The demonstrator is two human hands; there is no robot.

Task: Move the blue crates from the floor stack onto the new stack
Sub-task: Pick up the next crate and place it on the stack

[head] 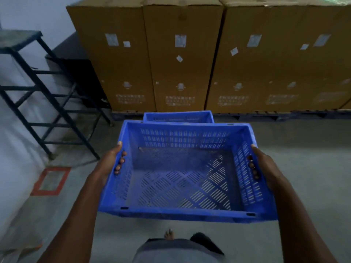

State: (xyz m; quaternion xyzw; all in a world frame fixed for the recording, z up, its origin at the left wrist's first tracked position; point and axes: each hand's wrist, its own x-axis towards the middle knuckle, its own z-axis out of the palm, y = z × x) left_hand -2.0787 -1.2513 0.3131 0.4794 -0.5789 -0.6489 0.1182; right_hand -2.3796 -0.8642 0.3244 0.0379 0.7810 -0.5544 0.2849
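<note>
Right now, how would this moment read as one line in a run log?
phase: carrying | held: blue crate, empty | left hand: side handle | right hand: side handle | ahead: second crate on floor

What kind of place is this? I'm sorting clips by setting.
Probably a warehouse or storeroom: tall labelled cardboard cartons stand in a row on pallets, a bare concrete floor lies below, and a metal step stool stands nearby.

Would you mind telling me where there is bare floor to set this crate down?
Bare floor lies right of the held crate, below the pallet. More lies between the stool and the crate. Straight ahead is crowded: another crate sits against the cardboard boxes.
</note>
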